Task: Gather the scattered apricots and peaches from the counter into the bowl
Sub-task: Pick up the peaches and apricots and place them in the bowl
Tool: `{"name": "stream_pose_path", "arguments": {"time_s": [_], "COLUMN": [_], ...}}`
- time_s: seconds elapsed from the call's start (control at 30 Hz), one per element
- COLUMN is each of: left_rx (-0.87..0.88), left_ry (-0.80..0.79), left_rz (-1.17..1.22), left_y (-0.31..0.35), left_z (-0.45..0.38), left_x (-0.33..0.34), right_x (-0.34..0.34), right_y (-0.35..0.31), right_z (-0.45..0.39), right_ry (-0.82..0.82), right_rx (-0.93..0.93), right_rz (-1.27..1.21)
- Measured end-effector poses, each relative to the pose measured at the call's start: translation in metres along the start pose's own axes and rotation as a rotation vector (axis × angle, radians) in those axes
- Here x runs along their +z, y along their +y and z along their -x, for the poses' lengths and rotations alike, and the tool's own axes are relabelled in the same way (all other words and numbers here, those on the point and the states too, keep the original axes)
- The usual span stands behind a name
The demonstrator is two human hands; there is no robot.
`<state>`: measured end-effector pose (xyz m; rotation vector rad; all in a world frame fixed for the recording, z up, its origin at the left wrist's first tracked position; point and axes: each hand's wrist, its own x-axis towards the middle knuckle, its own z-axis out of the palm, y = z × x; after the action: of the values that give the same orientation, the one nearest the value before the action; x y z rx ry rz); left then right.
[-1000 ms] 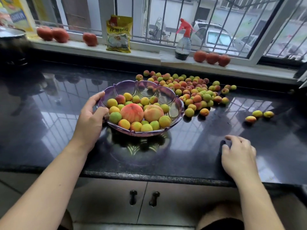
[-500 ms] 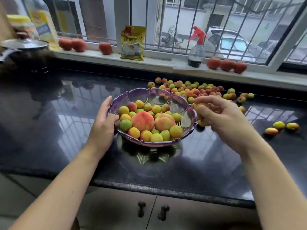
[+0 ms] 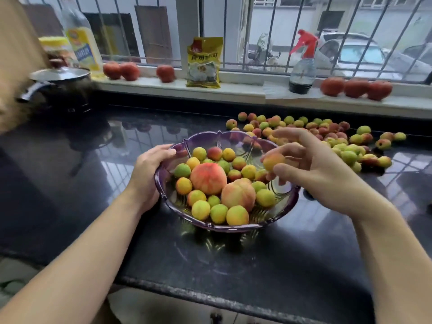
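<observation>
A black lidded pot [image 3: 58, 90] stands at the far left of the glossy black stone tabletop [image 3: 280, 253], with a tall clear bottle with a yellow label [image 3: 81, 45] behind it on the white windowsill [image 3: 245, 90]; along that sill, from left to right, sit three red peaches [image 3: 131, 70], a yellow printed packet [image 3: 204, 63] standing upright, a clear spray bottle with a red trigger [image 3: 302, 64] and three more red peaches [image 3: 355, 88].

In the foreground the person's left hand [image 3: 147, 174] grips the left rim of a scalloped purple glass bowl [image 3: 233, 226], fingers [image 3: 167, 152] curled over the edge and thumb outside it; the bowl rests on the tabletop and carries two large pink-orange peaches [image 3: 208, 178] among many small yellow, green and orange apricots [image 3: 201, 209].

Over the bowl's right side the right hand [image 3: 320, 174] hovers with one small orange apricot [image 3: 273, 161] pinched between thumb and middle fingers, the index finger stretched out straight above it; the fruit is held above the bowl's interior, clear of the pile.

Beyond and to the right of that hand, a loose spread of small scattered apricots [image 3: 346, 146] in green, yellow and red lies on the tabletop near the sill, reaching from just behind the bowl toward the right edge.
</observation>
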<state>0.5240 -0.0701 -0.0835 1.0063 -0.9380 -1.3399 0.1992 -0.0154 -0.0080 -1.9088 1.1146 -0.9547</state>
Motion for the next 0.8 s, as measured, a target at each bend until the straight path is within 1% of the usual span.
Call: {"name": "stream_pose_path", "arguments": {"time_s": [0.03, 0.13, 0.2, 0.27, 0.33, 0.43, 0.5, 0.57, 0.8], "left_rx": [0.015, 0.042, 0.045, 0.054, 0.069, 0.078, 0.093, 0.099, 0.119], "left_ry": [-0.005, -0.001, -0.006, -0.014, 0.005, 0.026, 0.056, 0.067, 0.076], "left_rz": [0.002, 0.012, 0.031, 0.04, 0.017, 0.0, -0.007, -0.012, -0.027], "left_y": [-0.001, 0.002, 0.003, 0.002, 0.002, 0.002, 0.003, 0.004, 0.004], "left_z": [0.0, 0.002, 0.003, 0.002, 0.001, 0.002, 0.003, 0.004, 0.005], "left_x": [-0.001, 0.001, 0.0, 0.0, 0.001, 0.004, 0.007, 0.008, 0.009], "right_x": [0.002, 0.006, 0.004, 0.0, -0.003, 0.002, 0.011, 0.022, 0.042], "right_y": [0.001, -0.003, -0.011, -0.023, -0.034, -0.049, -0.058, -0.063, -0.067], "right_z": [0.001, 0.004, 0.002, -0.001, -0.006, -0.014, -0.019, -0.023, -0.019], "right_ry": [-0.014, -0.108, -0.174, -0.287, -0.411, -0.51, -0.554, -0.572, -0.486], "right_rx": [0.0, -0.028, -0.024, 0.031, 0.104, 0.209, 0.237, 0.256, 0.246], "right_rz": [0.021, 0.258, 0.269, 0.349, 0.533, 0.673, 0.772, 0.833, 0.936]}}
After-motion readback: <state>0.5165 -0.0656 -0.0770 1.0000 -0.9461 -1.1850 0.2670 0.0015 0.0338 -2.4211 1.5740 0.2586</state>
